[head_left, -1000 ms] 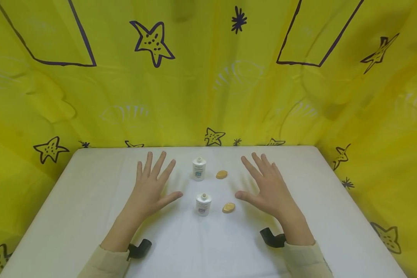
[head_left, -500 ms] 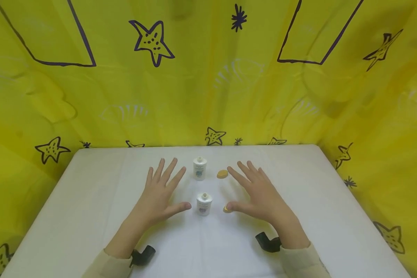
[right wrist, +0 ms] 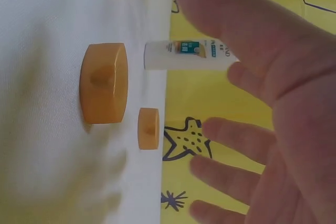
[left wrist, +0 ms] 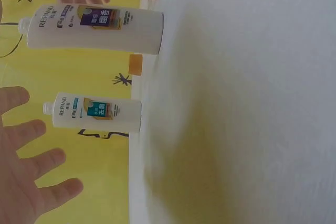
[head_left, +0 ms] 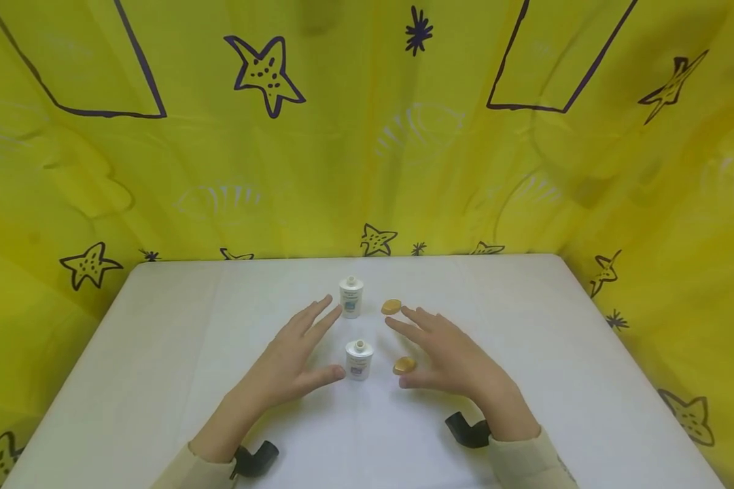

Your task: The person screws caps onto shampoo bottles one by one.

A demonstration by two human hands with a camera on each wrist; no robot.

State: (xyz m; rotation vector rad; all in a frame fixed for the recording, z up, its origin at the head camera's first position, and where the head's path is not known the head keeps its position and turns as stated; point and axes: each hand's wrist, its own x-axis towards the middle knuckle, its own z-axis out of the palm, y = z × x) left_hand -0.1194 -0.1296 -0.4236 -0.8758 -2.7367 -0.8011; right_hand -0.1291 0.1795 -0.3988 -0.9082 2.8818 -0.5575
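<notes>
Two white shampoo bottles without caps stand upright in the head view, a far one (head_left: 351, 297) and a near one (head_left: 359, 360). The left wrist view shows a purple label on the near bottle (left wrist: 94, 27) and a teal one on the far bottle (left wrist: 97, 113). Two orange-gold caps, a far cap (head_left: 391, 307) and a near cap (head_left: 405, 365), lie to their right. My left hand (head_left: 284, 367) is spread left of the bottles, its thumb tip right at the near one. My right hand (head_left: 455, 356) has thumb and fingers apart around the near cap, holding nothing.
A white cloth (head_left: 159, 367) covers the table. Behind and at both sides hangs a yellow curtain (head_left: 318, 170) with drawn starfish. Black angled pieces stick out at the left wrist (head_left: 257, 458) and the right wrist (head_left: 467, 430).
Both hands have moved inward and nearer the body, the left toward the bottles and the right toward the caps. Their fingers are less widely spread. Bottles and caps have stayed put.
</notes>
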